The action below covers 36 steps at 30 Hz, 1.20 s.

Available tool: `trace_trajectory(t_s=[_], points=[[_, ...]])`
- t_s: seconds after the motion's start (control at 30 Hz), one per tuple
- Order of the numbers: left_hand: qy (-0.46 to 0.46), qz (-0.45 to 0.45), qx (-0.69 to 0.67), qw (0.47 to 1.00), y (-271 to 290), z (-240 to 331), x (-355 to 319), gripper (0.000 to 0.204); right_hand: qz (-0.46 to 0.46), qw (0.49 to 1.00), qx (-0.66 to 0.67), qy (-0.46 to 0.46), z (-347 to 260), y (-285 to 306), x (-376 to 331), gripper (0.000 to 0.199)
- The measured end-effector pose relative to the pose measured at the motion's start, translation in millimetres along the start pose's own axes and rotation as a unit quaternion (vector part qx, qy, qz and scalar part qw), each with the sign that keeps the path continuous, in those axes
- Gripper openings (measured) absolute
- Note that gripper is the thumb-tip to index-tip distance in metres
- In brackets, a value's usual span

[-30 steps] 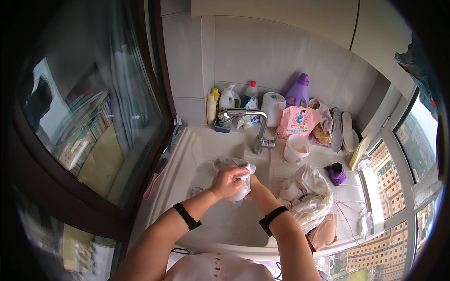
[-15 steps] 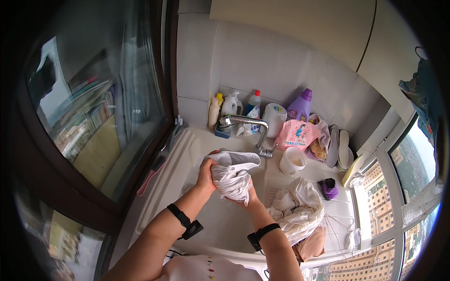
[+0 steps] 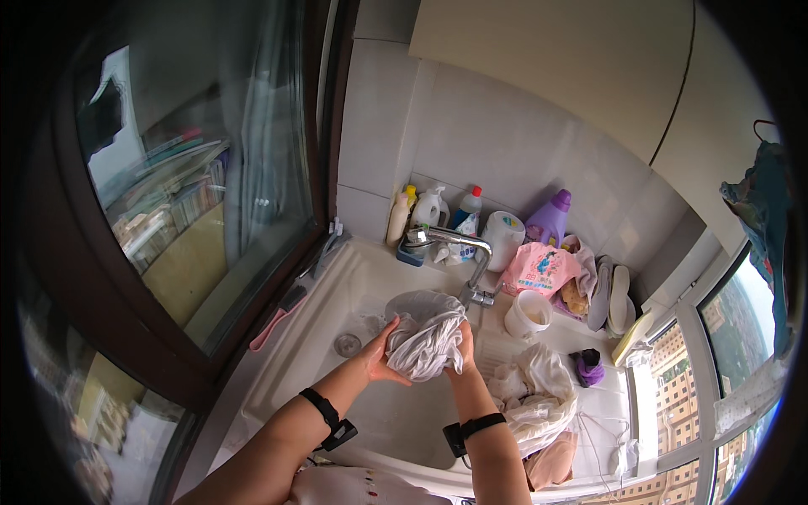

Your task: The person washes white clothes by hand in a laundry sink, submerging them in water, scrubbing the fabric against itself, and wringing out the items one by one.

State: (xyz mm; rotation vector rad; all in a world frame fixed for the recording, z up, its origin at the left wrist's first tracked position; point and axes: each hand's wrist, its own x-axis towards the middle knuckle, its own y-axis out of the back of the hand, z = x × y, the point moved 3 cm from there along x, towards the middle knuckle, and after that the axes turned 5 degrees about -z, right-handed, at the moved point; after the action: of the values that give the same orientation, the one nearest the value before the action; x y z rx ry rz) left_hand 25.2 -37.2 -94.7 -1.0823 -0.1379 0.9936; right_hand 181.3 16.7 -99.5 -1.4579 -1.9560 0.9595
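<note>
Between my hands, over the sink, is a bunched white cloth with a smooth, rounded greyish part on its far side. My left hand cups its left side, thumb up and fingers underneath. On the right side, my right hand grips it, with most of its fingers hidden by the folds. Just beyond the cloth stands the chrome faucet, its spout turned to the left. Whether water runs from it I cannot tell. A round drain shows left of the cloth.
Right of the sink lie a heap of white cloth, a beige cloth and a purple bundle. A white tub stands by the faucet. Bottles, including a purple one, line the wall. A pink-handled brush lies left.
Both hands have lowered the cloth slightly and tipped it, so the grey-lined part has turned away and more folds face me. The drain has come into sight. The whole view has shifted a little.
</note>
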Motion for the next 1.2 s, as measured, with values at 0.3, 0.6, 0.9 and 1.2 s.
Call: trace_trajectory(t_s=[0.3,0.6,0.9,1.2], points=[[-0.09,-0.177,-0.192,0.961,-2.0,-1.6,35.6,0.041,-0.103,0.924,-0.365,-0.057,-4.8,-2.5,-0.3,0.044],[-0.131,-0.09,-0.054,0.986,34.3,10.3,50.2,0.027,-0.012,0.919,-0.395,0.016,-1.8,-25.7,-13.0,0.045],[-0.44,0.139,0.258,0.849,-18.2,28.5,13.7,0.037,-0.046,0.988,0.048,-0.141,45.2,-0.5,-1.5,0.046],[-0.486,0.117,0.634,0.59,-56.0,16.5,-1.3,0.031,-0.04,0.974,-0.002,-0.224,45.0,9.7,-10.5,0.048]])
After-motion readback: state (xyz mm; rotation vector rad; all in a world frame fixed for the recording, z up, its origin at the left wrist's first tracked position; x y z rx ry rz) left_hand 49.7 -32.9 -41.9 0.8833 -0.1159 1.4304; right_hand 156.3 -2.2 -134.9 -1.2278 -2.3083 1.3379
